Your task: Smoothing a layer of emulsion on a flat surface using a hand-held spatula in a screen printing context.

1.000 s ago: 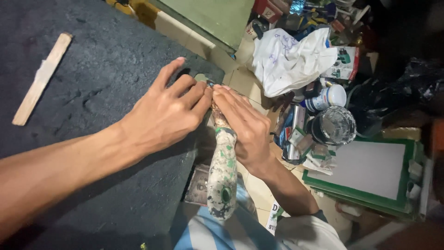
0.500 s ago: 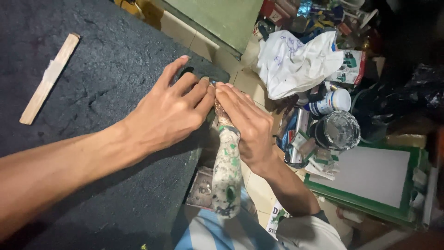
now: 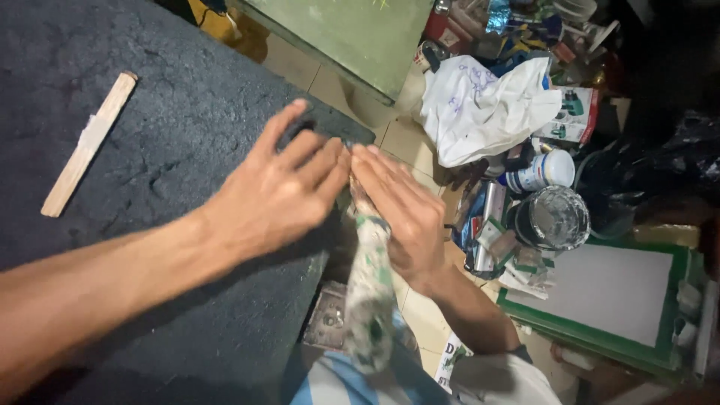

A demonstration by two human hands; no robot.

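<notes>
**A:** Where do we stand? Our left hand (image 3: 281, 199) lies flat at the middle of the frame, fingers spread and pressed down on the dark rough sheet (image 3: 150, 135) that fills the left half. Our right hand (image 3: 401, 214) sits just beside it, fingers straight and close together, the tips of both hands almost touching at the sheet's right edge.

**B:** And between them runs the paint-stained tool (image 3: 369, 300), down from our fingertips toward the bottom centre. We seem to hold its upper end under the right palm, though we cannot tell how firmly; the grip is hidden.

**A:** How far along, then? We judge we are mid-way: both hands are working the sheet's corner, so that edge is being dealt with now. The rest of the sheet looks flat, but whether it is finished we cannot say.

**B:** How does the sheet look? Near black, grainy, with shallow creases and cracks toward the centre left. Its right edge ends in a clean corner just above our fingers, over the pale tiled floor (image 3: 409, 142).

**A:** The tool is wrapped or smeared in white and green, thick and a bit lumpy, blurred at its lower end.

**B:** Untouched things: a wooden stick (image 3: 88, 144) at upper left lying on the sheet, well apart from our hands. At right, a white plastic bag (image 3: 480, 109), a foil-covered can (image 3: 555, 217) and a green-framed screen (image 3: 607, 296).
</notes>
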